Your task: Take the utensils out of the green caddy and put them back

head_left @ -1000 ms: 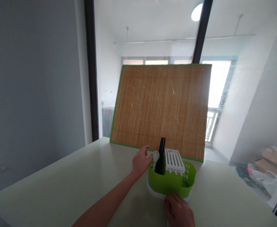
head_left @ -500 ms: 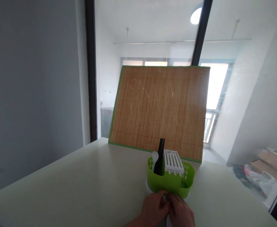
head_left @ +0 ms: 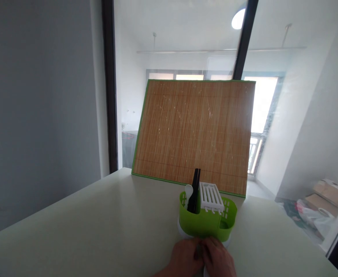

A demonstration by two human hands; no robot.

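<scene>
My left hand [head_left: 185, 255] and my right hand [head_left: 218, 257] meet at the lower edge of the view, fingers bent and fingertips together. What they pinch, if anything, is hidden by the fingers; a small white patch shows below my right hand. Just beyond them stands a green utensil holder [head_left: 198, 226] on a white base. Its left part holds a white spoon [head_left: 188, 191] and black chopsticks [head_left: 195, 188], upright and leaning slightly. A white slotted rack [head_left: 211, 196] with small hooks sits across its middle.
All this is on a pale table [head_left: 99, 227]. A bamboo mat [head_left: 194, 134] with green edging leans upright at the table's far side, before a glass partition with a dark frame [head_left: 109, 88]. Cardboard boxes [head_left: 327, 196] and plastic bags lie on the floor at right.
Both hands have shifted slightly, and the fingers of my left hand have drawn down a little from the holder's front. The holder and its contents stay put.
</scene>
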